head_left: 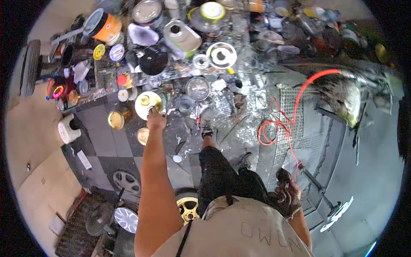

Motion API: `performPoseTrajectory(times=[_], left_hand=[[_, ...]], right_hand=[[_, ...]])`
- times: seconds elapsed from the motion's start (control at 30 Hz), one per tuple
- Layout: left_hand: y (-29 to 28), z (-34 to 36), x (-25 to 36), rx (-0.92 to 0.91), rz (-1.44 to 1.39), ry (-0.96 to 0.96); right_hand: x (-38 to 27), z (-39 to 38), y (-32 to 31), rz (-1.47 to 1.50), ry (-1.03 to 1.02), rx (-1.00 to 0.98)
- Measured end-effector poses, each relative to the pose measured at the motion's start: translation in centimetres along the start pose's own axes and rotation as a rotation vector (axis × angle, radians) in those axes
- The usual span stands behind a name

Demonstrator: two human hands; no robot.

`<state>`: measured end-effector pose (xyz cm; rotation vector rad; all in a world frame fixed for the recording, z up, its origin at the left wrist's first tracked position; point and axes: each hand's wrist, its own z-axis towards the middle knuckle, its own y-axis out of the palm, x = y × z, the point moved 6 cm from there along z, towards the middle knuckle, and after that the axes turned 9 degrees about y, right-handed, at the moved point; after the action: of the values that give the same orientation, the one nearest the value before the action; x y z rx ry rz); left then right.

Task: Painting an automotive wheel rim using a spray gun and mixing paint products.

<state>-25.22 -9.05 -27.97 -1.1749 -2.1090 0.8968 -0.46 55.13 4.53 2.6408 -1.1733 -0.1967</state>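
My left hand [156, 118] reaches down to a round cream-coloured container [144, 109] with a yellowish raised centre, fingers curled at its edge. Beside it stand an open tin of pale yellow stuff [116, 120] and, lower down, a small cream-topped round tin [143, 136]. Close to my right hip, my right hand [290, 192] is closed on a crumpled dark brown rag [281, 198], which covers part of the fingers.
A cluttered bench [243, 51] holds several cans, lids and pots. A looped red hose [305, 88] lies over metal grating at the right. A white stool or bucket [68, 129], wheels [126, 220] and my feet [206, 124] are on the checkered floor.
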Motion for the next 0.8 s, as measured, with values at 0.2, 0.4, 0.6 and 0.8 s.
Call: performPoseTrajectory(times=[0.2, 0.4, 0.6, 0.8], left_hand=[[8.9, -11.6, 15.4, -0.287, -0.168, 0.291], [15.6, -27.6, 30.6, -0.463, -0.114, 0.756], [25.1, -44.2, 41.7, -0.853, 0.221, 1.137], [29.1, -52.7, 59.7, -0.771, 0.743, 1.41]], right_hand=[[1.5, -0.5, -6.2, 0.074, -0.025, -0.018], [1.8, -1.0, -19.2, -0.087, -0.009, -0.068], [1.8, -6.8, -31.8, 0.431, -0.265, -0.268], [7.2, -19.0, -42.9, 0.911, -0.735, -0.238]])
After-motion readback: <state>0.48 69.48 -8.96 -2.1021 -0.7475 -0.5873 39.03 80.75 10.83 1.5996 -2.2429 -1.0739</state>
